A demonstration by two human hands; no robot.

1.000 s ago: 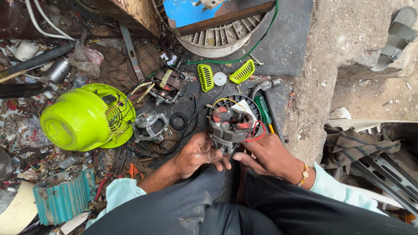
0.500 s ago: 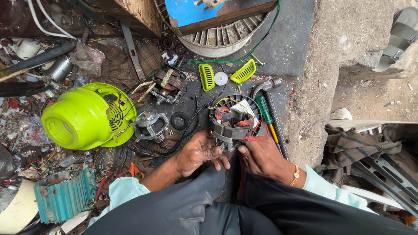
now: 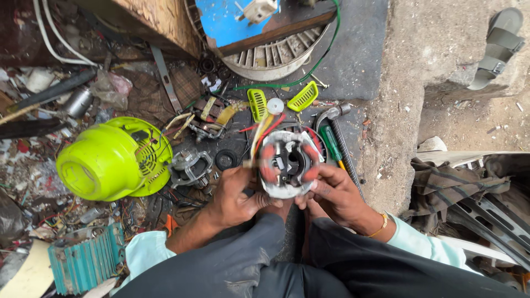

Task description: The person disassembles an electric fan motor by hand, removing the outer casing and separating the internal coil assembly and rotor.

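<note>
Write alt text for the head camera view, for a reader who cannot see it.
Seen from above, a seated person's left hand and right hand hold a round grey electric motor stator with copper windings and red and yellow wires over a cluttered dark floor. A lime green plastic fan housing lies to the left, a green-handled screwdriver beside the stator.

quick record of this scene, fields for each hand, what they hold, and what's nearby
left hand: grips the motor stator's left side
right hand: grips its right side
held item: motor stator, round, with red and yellow wires, raised off the ground
left of it: lime green housing, small metal motor part
right of it: green-handled screwdriver, hammer
setting: littered ground
</note>
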